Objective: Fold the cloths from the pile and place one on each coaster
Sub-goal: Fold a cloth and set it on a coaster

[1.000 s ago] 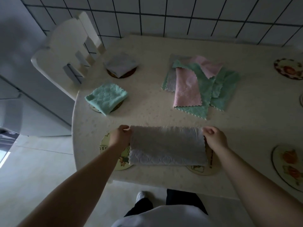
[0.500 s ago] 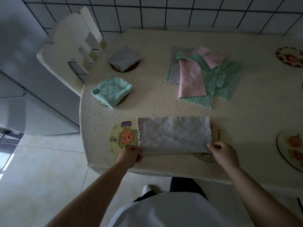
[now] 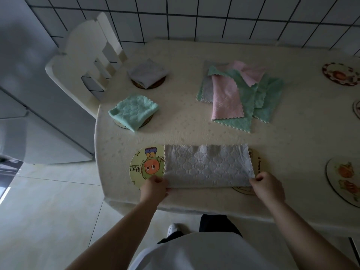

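Grey cloth (image 3: 208,165) is folded into a long strip at about 6 o'clock on the table (image 3: 194,133), lying across two coasters, with the cartoon coaster (image 3: 146,164) peeking out on its left. Left hand (image 3: 154,189) and right hand (image 3: 266,187) each pinch a near corner, probably to keep the edges lined up for the next fold. The pile (image 3: 241,92) sits at 1 o'clock.

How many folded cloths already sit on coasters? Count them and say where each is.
2. A folded grey cloth sits on the far-left round coaster by the white chair; a folded mint-green cloth sits on the round coaster nearer the person.
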